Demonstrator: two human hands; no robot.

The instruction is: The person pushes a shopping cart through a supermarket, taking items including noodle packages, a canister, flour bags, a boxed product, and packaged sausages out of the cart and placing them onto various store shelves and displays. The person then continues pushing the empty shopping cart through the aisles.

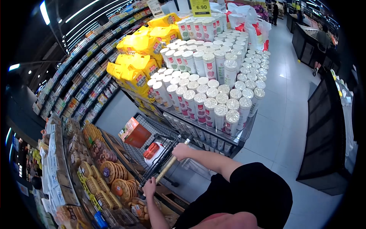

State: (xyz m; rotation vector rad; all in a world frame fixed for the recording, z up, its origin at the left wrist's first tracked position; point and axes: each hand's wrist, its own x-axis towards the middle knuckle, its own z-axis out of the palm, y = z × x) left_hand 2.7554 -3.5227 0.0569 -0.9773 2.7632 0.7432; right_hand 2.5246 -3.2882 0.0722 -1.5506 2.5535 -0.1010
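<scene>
Both hands are closed round the pale handle bar of a shopping cart. My right hand grips its far end, next to the display of tubes. Near the bakery shelf, my left hand holds the other end. A reddish-brown box lies tilted inside the cart's basket. Closer to the handle are a red package and a white package, whose contents I cannot make out.
Many white cylindrical tubes stand on a display ahead, beside yellow packs and a price sign. Packaged baked goods fill the shelf at left. A person stands farther down the tiled aisle, near dark counters.
</scene>
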